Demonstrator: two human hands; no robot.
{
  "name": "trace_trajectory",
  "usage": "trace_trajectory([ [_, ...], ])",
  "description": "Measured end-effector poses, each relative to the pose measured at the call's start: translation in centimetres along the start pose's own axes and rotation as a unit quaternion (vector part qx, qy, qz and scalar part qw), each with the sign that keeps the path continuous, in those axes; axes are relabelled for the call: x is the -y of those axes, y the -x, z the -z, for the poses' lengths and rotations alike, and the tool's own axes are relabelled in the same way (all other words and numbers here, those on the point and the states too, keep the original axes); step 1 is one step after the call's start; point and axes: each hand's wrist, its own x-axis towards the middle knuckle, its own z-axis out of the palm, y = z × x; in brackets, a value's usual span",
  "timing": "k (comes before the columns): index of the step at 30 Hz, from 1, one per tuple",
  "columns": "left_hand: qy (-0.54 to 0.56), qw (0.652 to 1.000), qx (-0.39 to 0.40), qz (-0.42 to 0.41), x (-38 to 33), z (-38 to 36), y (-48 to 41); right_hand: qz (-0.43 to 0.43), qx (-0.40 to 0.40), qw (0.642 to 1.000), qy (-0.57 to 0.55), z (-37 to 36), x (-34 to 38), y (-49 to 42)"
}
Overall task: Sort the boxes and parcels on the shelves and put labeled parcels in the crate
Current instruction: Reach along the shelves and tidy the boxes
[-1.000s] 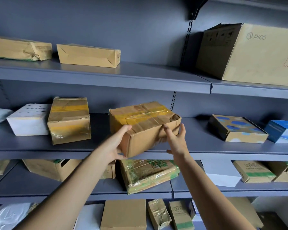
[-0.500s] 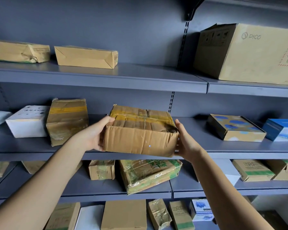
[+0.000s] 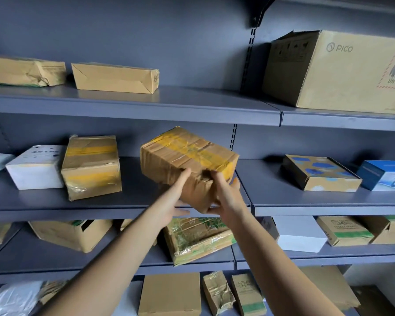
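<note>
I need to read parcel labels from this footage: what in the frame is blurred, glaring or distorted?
Head view throughout: the taped box is smeared by motion where the left hand and right hand grip it; its tape glints; shelf edges slant from the wide lens, while the PICO box print is sharp.

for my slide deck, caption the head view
Left hand and right hand hold a yellow-taped cardboard parcel tilted over the middle shelf.

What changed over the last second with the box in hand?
The taped brown cardboard box with yellow tape was rotated and tipped: its long side faced the camera, now one end points down toward the person. The left hand and right hand moved their grip from opposite ends to that lower end. Other boxes on the grey metal shelves stayed put.
</note>
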Motion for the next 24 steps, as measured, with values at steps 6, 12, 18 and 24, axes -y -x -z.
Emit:
trace_trajectory([
  [6,0.069,0.997,0.006,0.021,-1.5,0.4,-0.5,0.054,0.020,0.993,0.103,0.2,0.0,0.8],
  [12,0.135,0.990,-0.001,0.042,-2.1,3.5,-1.8,0.175,-0.014,0.962,0.208,2.8,0.7,-0.2],
  [18,0.126,0.991,-0.008,0.042,-2.1,5.4,-2.8,0.306,0.048,0.896,0.317,3.2,0.2,0.9],
  [24,0.165,0.986,-0.019,0.004,-1.4,8.0,-3.0,0.336,0.112,0.878,0.321,3.3,-0.6,1.0],
])
